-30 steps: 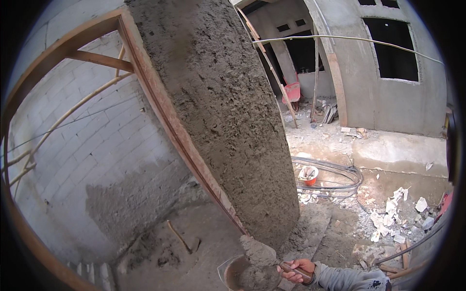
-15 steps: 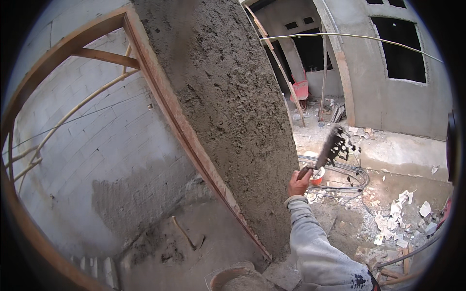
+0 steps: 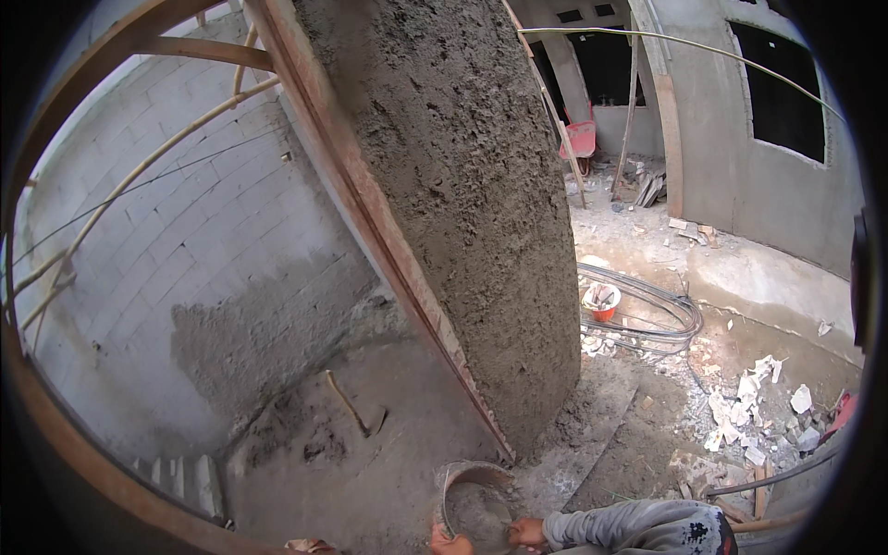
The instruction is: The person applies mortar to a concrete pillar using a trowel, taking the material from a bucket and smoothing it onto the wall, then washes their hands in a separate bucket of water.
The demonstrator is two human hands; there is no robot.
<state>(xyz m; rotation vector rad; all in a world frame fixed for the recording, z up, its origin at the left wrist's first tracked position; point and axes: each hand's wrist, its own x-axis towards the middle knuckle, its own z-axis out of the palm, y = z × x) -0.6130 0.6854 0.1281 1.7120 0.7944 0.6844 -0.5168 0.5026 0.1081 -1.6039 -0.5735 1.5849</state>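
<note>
A bucket of wet grey mortar (image 3: 481,513) stands at the lower edge, at the foot of the plastered column. My left hand (image 3: 450,542) is closed on the near left of the bucket's rim (image 3: 448,490), partly cut off by the picture's edge. My right hand (image 3: 527,533), in a grey sleeve, is low at the bucket's right side, its fingers closed round the trowel handle. The blade is hidden, apparently down in the mortar. Rough, wet mortar covers the tall column (image 3: 462,203) ahead.
A wooden frame (image 3: 370,250) borders the column's left side. On the ground lie a long-handled tool (image 3: 347,404), coiled black pipe (image 3: 666,319) and broken rubble (image 3: 745,407). A small orange-and-white bucket (image 3: 601,302) stands by the coil; a red wheelbarrow (image 3: 580,141) is farther back.
My right hand has dropped from beside the column, where it held out the mortar-laden trowel, down to the bucket. My left hand has come into view. The view has tilted down somewhat.
</note>
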